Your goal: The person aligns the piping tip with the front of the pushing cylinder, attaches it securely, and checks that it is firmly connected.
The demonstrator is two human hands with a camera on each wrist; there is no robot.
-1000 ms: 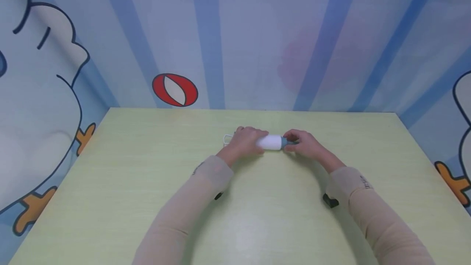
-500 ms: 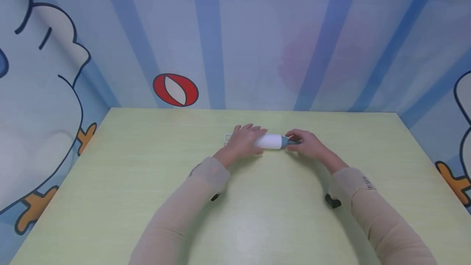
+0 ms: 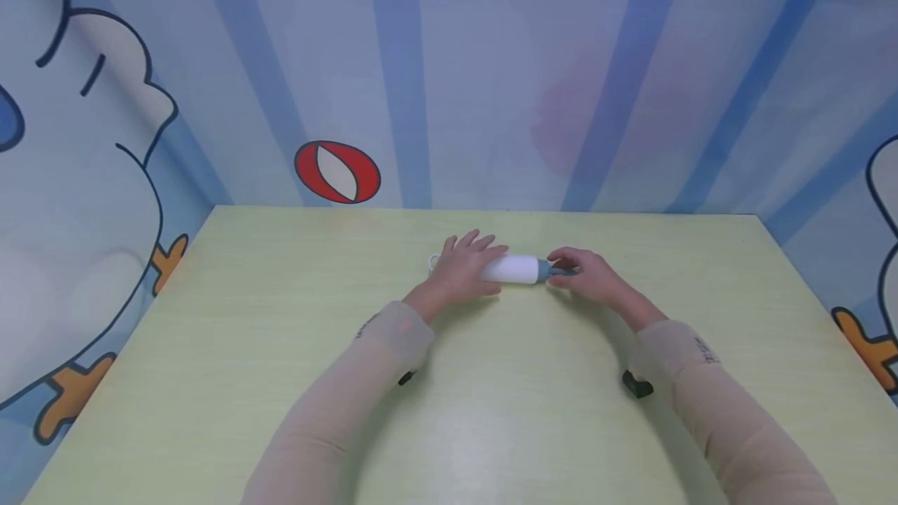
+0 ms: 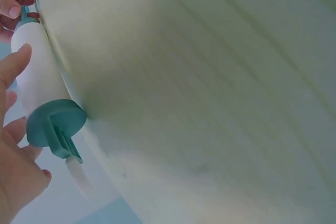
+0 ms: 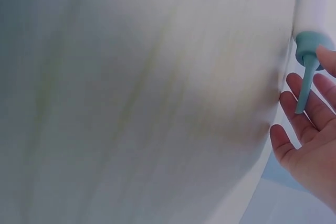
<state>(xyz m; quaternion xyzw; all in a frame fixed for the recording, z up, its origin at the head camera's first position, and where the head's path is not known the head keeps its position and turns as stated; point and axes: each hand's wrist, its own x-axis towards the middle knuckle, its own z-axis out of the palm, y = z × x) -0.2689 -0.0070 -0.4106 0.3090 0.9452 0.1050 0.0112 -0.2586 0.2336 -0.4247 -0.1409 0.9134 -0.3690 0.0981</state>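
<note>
A white cylinder (image 3: 512,269) with teal ends lies on its side on the table (image 3: 519,411). My left hand (image 3: 459,271) rests over its left part, fingers spread. In the left wrist view, its left end is a round teal cap (image 4: 56,123) with a raised handle and a pale loop (image 4: 79,176). My right hand (image 3: 592,277) is at the right end, around a thin teal nozzle (image 5: 307,85). In the right wrist view the nozzle lies over relaxed fingers, and the thumb is close to the teal collar (image 5: 311,44).
Behind the table stands a blue striped wall (image 3: 477,76) with cartoon figures and a red and white ball printed on it. Small black devices (image 3: 637,384) sit under both sleeve cuffs.
My left hand's fingers have straightened and spread over the cylinder. The right hand has drawn slightly to the right, baring more of the nozzle. The cylinder has barely moved.
</note>
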